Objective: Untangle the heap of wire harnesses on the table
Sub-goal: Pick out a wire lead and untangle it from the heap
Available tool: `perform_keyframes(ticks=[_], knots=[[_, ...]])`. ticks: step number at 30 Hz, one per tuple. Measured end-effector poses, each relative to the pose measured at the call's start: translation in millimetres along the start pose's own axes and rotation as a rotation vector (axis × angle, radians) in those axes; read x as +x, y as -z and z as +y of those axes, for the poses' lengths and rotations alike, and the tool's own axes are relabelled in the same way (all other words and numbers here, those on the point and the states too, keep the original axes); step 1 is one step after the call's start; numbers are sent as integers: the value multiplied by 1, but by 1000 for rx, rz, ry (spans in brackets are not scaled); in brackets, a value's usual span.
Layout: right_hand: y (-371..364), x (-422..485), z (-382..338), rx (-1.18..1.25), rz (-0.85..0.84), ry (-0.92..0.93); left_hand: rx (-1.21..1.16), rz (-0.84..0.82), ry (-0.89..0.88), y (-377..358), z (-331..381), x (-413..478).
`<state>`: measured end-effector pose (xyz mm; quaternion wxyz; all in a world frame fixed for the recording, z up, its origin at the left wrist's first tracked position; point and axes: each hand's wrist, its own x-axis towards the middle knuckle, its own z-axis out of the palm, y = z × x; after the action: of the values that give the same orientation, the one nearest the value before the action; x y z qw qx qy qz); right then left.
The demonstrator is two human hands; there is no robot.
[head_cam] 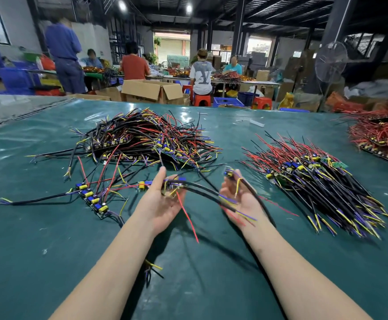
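Separating two pieces at six o'clock, the left hand [163, 202] grips one harness [174, 183] and the right hand [241, 197] pinches a second harness [231, 174]. The tangled heap [142, 137] lies at eleven o'clock on the table [50, 250]. Next, probably: free the crossed leads, then lay them on the sorted pile [315, 181] at two.

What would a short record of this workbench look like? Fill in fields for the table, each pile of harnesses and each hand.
table: green, glossy
tangled heap: far centre, black, red and yellow wires crossing
aligned pile: right side, wires lying roughly parallel
board strip: left, apart from the heap
left hand: palm up, holds harness; its black cables reach the right palm
right hand: palm up, holds second harness
red-wired pile: far right edge
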<state>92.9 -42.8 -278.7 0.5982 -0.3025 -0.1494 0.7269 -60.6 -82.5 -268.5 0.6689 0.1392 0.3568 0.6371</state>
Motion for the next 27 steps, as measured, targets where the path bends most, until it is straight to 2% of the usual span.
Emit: perform_keyframes(ticks=[2, 4, 6, 8, 11, 13, 14, 15, 16, 17, 18, 20, 21, 27], knots=[[6, -1, -11, 51, 105, 138, 82, 56, 10, 3, -1, 2], [9, -1, -20, 49, 170, 246, 30, 38, 19, 3, 0, 2], [7, -5, -22, 10, 128, 308, -87, 6, 26, -1, 2, -1], [3, -7, -21, -86, 100, 338, 60, 86, -56, -4, 1, -2], [0, -10, -19, -248, -28, 383, 790, 448, -449, -2, -5, -1], [-2, -14, -15, -406, -157, 398, 1096, 609, -841, 2, -7, -7], [-3, -16, -14, -490, -210, 392, 1159, 587, -1041, 2, -7, -10], [-4, -17, -12, -570, -262, 376, 1196, 491, -1182, 1, -9, -12], [-5, -20, -11, -641, -308, 350, 1188, 323, -1202, 0, -11, -13], [-7, -22, -9, -703, -352, 327, 1139, 138, -1076, -3, -14, -13], [-8, -23, -6, -756, -384, 311, 1092, -19, -855, -6, -17, -14], [-8, -24, -1, -802, -406, 314, 957, -189, -405, -9, -23, -15], [-8, -24, 0, -785, -407, 310, 862, -223, -279, -9, -23, -15], [-5, -22, -6, -582, -502, 151, 562, -267, -185, -6, -20, -15]])
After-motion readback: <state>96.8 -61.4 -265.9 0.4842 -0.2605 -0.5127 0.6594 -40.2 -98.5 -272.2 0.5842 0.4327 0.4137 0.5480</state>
